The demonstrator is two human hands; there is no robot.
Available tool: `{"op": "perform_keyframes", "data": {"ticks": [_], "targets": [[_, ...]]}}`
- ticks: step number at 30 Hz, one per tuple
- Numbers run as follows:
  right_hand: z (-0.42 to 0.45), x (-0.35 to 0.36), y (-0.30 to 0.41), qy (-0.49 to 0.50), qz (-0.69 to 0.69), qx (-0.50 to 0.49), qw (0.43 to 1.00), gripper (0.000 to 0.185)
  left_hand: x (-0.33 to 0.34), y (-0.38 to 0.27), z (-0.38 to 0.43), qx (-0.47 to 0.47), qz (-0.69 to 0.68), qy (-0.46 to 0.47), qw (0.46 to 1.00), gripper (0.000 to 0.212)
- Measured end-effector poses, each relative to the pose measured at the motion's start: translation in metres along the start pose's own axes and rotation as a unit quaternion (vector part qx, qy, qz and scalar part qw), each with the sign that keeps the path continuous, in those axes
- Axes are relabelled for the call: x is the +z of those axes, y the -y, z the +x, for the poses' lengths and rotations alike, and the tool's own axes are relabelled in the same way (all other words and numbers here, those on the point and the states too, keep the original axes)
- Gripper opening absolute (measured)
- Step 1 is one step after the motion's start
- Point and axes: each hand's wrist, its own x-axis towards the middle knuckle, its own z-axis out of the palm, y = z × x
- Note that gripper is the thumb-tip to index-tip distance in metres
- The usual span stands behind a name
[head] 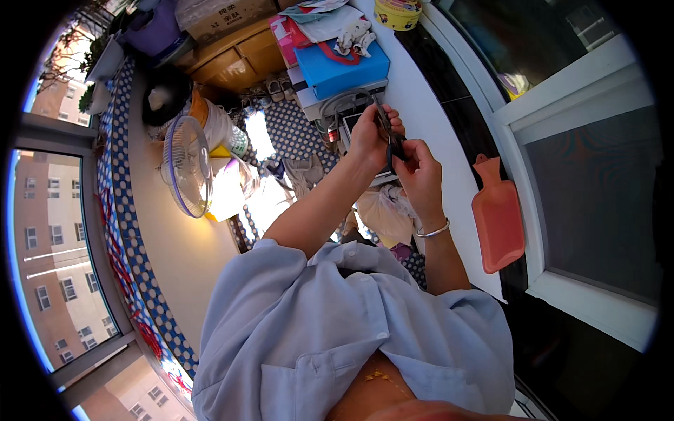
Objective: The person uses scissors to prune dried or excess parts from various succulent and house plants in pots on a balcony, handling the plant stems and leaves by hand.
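A pair of scissors (384, 122) with dark handles is held between my two hands, its blades pointing away from me. My left hand (372, 134) is closed around the blades and pivot, palm side partly turned up. At the black handle loops, my right hand (419, 167) grips with thumb and fingers; a silver bangle is on that wrist. Both hands are above the stacked things beside the white wall. Just beyond them lies a bundle of grey cable or hose (342, 101). Part of the scissors is hidden by my fingers.
A blue box (345, 68) bears cloths behind my hands. A pink hot water bottle (497, 226) hangs at right by the window frame. On the left stands a fan (185, 167). Plastic bags (387, 213), shoes (275, 88) and grey cloth (303, 173) lie lower down.
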Motion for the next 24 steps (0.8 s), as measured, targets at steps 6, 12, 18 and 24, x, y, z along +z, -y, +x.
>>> {"op": "perform_keyframes", "data": {"ticks": [6,12,18,24], "targets": [[0.056,-0.026,-0.029,-0.11,-0.043,-0.002,0.993,0.021,0.004,0.018,0.096,0.003,0.047,-0.043,0.998,0.023],[0.112,-0.056,-0.073,-0.213,-0.124,-0.008,0.969,0.026,0.005,0.029,0.17,-0.056,0.018,-0.057,0.997,0.024],[0.156,-0.072,-0.112,-0.256,-0.247,0.049,0.933,0.026,0.005,0.034,0.211,-0.089,0.074,-0.089,0.989,0.028],[0.176,-0.074,-0.136,-0.264,-0.307,0.071,0.912,0.025,0.016,0.037,0.232,-0.117,0.095,-0.08,0.985,0.033]]}}
